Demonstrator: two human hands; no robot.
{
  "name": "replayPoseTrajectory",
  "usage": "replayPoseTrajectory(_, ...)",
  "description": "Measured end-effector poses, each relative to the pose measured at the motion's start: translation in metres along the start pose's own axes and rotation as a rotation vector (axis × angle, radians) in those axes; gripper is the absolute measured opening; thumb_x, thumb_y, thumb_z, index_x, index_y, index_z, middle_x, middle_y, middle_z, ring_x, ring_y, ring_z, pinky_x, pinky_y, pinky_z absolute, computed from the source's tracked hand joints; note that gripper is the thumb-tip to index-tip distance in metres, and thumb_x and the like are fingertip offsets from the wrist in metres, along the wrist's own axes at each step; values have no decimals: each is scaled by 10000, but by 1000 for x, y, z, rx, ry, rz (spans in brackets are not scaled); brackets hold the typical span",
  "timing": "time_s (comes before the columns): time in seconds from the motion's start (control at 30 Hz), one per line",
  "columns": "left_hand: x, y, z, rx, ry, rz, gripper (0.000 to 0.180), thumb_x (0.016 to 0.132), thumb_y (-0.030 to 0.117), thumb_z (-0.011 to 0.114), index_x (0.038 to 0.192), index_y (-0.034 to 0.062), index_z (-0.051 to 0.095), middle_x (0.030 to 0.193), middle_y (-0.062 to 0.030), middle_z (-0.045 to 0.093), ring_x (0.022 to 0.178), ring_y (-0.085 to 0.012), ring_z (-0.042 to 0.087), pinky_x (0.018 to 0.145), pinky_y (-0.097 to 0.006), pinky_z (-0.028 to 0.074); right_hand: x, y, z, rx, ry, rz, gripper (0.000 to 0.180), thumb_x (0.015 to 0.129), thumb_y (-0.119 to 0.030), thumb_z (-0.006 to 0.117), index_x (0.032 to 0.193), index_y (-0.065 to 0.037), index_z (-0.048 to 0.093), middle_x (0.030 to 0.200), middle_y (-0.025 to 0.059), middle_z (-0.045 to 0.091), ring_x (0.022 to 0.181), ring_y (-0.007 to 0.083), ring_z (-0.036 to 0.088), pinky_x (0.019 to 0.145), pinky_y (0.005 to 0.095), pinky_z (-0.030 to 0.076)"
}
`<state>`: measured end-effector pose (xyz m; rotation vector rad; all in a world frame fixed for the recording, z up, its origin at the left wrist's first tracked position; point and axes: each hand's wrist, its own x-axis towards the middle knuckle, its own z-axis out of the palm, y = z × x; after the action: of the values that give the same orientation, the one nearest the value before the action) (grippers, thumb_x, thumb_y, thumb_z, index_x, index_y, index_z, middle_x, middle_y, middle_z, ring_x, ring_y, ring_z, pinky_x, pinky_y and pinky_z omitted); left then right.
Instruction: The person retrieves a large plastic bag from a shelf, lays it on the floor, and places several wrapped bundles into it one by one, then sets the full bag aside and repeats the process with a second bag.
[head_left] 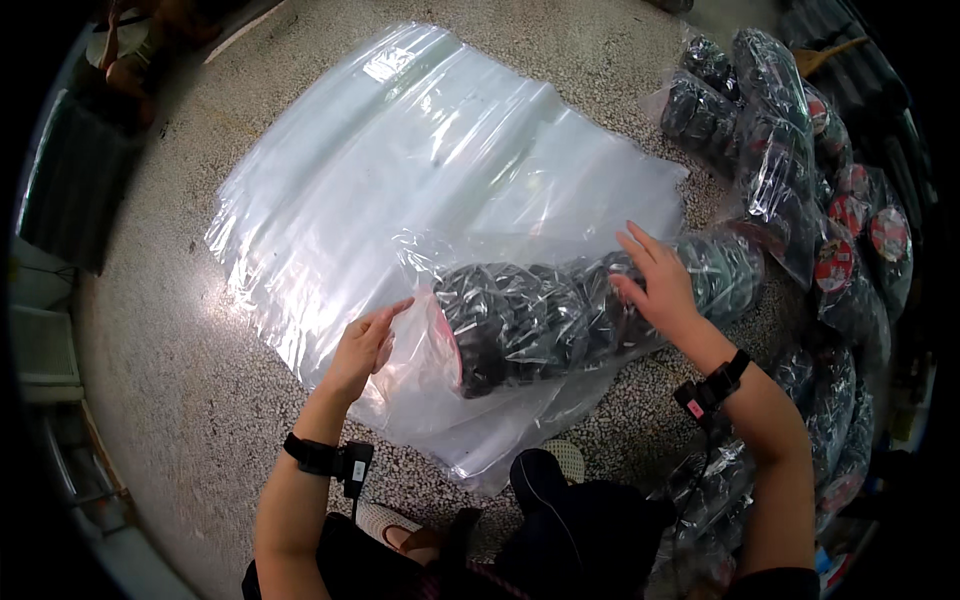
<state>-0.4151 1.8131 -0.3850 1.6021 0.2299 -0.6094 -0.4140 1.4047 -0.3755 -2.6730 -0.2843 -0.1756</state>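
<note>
A long clear plastic bag packed with a row of dark round items (520,315) lies slantwise on a spread of clear plastic sheets or bags (420,150) on the floor. What exactly the dark items are, I cannot make out. A reddish edge shows at the bag's left end. Beside that end is my left hand (365,345), its index finger stretched toward the loose plastic and the other fingers loosely curled; nothing shows in its grasp. My right hand (660,285) rests over the upper right part of the bag with the fingers spread.
Several filled clear bags (775,150) of dark items, some with round red ends (835,260), are heaped along the right side. More filled bags (710,490) lie at lower right. My shoes (385,525) stand on the speckled floor (170,300) near the sheets. Another person (130,70) is at upper left.
</note>
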Motion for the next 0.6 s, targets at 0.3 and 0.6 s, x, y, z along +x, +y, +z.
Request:
replayPoseTrajectory(0.3,-57,166,88,-425,6,530,532,997,383,365,1263,-62,485,504,83,316,424,-15,263,429,-202,226,33,-50,79,-150,-264,-270,771,746,-659,556,1363,-217,422,1384,102,424,1223,358,417,1023,499,302)
replayPoseTrajectory(0.6,-91,115,62,518,-67,486,280,927,215,547,1191,158,624,509,-23,448,468,-93,439,467,-250,349,-40,9,7,-258,-153,-250,832,662,-469,741,1303,-29,444,1330,138,469,1234,302,435,1059,448,298)
